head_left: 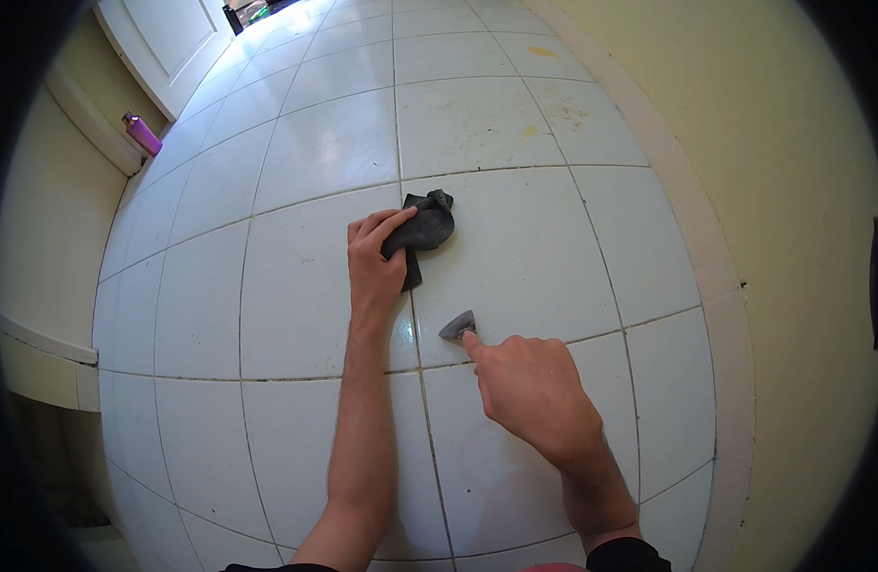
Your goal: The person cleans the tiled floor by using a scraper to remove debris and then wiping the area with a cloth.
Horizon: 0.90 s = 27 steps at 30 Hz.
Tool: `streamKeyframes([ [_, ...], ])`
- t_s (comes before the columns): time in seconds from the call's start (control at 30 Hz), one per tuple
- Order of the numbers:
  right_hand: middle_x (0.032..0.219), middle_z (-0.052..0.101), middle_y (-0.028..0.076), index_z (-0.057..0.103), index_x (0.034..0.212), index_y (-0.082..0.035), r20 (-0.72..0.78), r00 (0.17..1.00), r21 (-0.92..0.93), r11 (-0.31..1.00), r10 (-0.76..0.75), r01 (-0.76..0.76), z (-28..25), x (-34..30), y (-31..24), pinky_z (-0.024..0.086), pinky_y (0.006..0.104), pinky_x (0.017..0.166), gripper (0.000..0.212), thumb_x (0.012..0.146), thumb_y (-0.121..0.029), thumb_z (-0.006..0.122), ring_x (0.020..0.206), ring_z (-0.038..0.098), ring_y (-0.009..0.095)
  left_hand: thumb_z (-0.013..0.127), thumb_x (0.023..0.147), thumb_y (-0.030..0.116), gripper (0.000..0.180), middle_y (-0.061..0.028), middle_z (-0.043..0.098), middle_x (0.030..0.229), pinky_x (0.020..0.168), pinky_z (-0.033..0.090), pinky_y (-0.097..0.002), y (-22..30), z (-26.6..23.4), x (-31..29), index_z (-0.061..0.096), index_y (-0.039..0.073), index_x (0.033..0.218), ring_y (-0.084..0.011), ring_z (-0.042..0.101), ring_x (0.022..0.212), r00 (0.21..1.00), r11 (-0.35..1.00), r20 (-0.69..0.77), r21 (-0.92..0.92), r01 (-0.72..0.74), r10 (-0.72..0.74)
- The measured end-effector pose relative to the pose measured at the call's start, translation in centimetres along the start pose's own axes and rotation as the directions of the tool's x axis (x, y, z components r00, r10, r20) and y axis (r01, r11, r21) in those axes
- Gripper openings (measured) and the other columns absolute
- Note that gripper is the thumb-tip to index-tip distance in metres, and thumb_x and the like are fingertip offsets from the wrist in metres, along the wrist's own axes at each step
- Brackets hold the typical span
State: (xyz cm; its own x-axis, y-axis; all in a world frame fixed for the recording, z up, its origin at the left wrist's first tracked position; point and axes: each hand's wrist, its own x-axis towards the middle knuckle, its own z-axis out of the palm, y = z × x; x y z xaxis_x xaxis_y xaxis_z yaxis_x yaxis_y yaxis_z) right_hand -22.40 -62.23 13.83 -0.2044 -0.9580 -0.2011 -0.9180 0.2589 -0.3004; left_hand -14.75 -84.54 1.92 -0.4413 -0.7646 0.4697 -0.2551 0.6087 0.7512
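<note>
My left hand [375, 255] grips a crumpled dark grey cloth [426, 227] over the white tiled floor [310, 319]. The fingers are bent round the cloth's left side, and part of it hangs out below the thumb. Nearer to me and to the right, my right hand [532, 386] is closed round a scraper with a grey metal blade [458, 325]. Its index finger lies along the tool toward the blade, while the handle is hidden inside the fist. The blade is at a tile close to the grout line; whether it touches cannot be told.
Yellowish stains [542, 51] mark the tiles at the far right. A cream wall [792, 191] with a pale skirting [692, 224] runs along the right. At the far left a purple bottle [142, 133] stands near a white door [172, 48].
</note>
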Motion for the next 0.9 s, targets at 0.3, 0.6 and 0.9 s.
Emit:
streamKeyframes([
  [0.3, 0.068, 0.068, 0.014, 0.070, 0.123, -0.006, 0.008, 1.000, -0.002, 1.000, 0.008, -0.008, -0.08, 0.03, 0.05, 0.052, 0.0414, 0.056, 0.032, 0.093, -0.016, 0.064, 0.064, 0.069, 0.032, 0.056, 0.071, -0.017, 0.059, -0.0063, 0.071, 0.118, 0.102, 0.048, -0.0356, -0.05, 0.07, -0.01, 0.076, 0.012, 0.119, -0.0283, 0.056, 0.115, 1.000, 1.000, 0.005, 0.006, 0.002, -0.002],
  [0.6, 0.069, 0.068, 0.014, 0.070, 0.122, -0.005, 0.039, 0.999, 0.005, 1.000, 0.014, -0.014, 0.18, 0.21, 0.14, 0.053, 0.0426, 0.057, 0.031, 0.095, -0.018, 0.063, 0.066, 0.070, 0.033, 0.057, 0.072, -0.017, 0.059, -0.0063, 0.071, 0.118, 0.103, 0.048, -0.0357, 0.00, 0.04, 0.02, 0.076, 0.012, 0.120, -0.0283, 0.056, 0.115, 1.000, 1.000, 0.009, 0.006, 0.002, -0.002],
  [0.9, 0.066, 0.067, 0.015, 0.069, 0.098, 0.004, -0.055, 0.998, 0.020, 0.999, -0.037, 0.039, 0.51, 0.22, 0.32, 0.051, 0.0386, 0.052, 0.016, 0.085, -0.001, 0.061, 0.061, 0.070, 0.030, 0.056, 0.072, -0.017, 0.059, -0.0066, 0.071, 0.117, 0.103, 0.048, -0.0361, 0.30, -0.07, -0.02, 0.076, 0.012, 0.120, -0.0284, 0.056, 0.115, 1.000, 1.000, 0.006, 0.003, 0.009, -0.009],
])
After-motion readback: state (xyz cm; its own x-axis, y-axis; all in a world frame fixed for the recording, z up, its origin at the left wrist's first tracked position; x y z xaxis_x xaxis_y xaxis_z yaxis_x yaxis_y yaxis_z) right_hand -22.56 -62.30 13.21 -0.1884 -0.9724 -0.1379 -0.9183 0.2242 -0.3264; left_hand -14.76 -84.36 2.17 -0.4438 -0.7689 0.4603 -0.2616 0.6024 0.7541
